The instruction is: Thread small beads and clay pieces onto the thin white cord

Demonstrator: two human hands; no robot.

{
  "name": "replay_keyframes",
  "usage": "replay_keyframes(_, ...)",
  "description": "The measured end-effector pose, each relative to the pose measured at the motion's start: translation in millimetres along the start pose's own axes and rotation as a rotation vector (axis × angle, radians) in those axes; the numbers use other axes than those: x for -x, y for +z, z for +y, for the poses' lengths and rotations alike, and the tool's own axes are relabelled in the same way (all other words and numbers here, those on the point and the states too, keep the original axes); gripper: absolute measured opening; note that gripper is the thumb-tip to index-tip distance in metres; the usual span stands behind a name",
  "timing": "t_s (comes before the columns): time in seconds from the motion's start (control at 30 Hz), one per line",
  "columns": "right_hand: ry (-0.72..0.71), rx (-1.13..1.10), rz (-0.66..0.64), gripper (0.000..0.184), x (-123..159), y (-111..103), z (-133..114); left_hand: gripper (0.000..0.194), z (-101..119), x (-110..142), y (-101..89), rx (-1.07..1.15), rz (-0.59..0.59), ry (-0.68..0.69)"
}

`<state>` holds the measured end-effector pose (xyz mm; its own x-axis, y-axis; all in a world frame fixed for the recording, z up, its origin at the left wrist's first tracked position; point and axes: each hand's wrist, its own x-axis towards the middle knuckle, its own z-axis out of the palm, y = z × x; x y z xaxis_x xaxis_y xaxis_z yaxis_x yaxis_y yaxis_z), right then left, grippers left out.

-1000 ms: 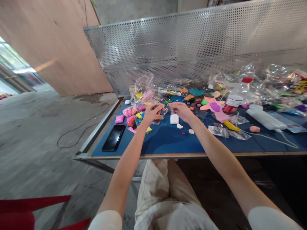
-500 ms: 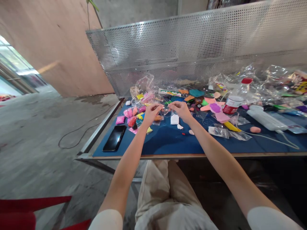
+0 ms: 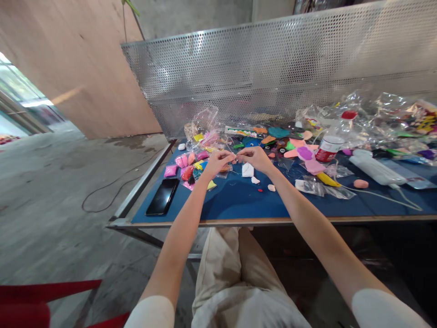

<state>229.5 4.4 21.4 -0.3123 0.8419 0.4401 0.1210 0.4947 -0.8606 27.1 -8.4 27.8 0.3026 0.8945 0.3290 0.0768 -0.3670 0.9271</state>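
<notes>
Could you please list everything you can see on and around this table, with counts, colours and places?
table: one, blue top, ahead of the person
phone: one, black, near left corner
clay packets: several, pink, red, yellow, left of the hands
white clay block: one, just below the hands
jar: one, white with red label, right of centre
clear plastic bags: many, far right
perforated panel: one, grey metal, behind table
left hand: pinching a small clear wrapper, hard to make out
right hand: fingertips meeting the left

Phone (image 3: 162, 196) left of hands, probably
</notes>
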Motion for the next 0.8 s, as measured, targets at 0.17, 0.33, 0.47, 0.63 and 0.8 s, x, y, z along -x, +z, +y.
replay_keyframes(0.17,-0.02,-0.023,-0.027,0.032,1,0,-2,0.033,-2,-1,-2.5,-0.121,0.013,0.056)
replay_keyframes(0.33,-0.036,-0.027,-0.026,0.035,1,-1,-4,0.037,-3,0,-3.3,-0.197,0.035,0.112)
replay_keyframes(0.47,-0.02,-0.023,0.023,0.034,1,1,-1,0.043,-6,0,-2.2,-0.196,0.051,0.082)
replay_keyframes(0.63,0.035,-0.092,0.207,0.039,-2,2,6,0.055,-13,-5,-8.7,-0.277,0.34,0.146)
replay_keyframes(0.8,0.067,-0.157,0.438,0.046,-6,-1,15,0.059,-19,-11,-16.0,-0.27,0.623,0.169)
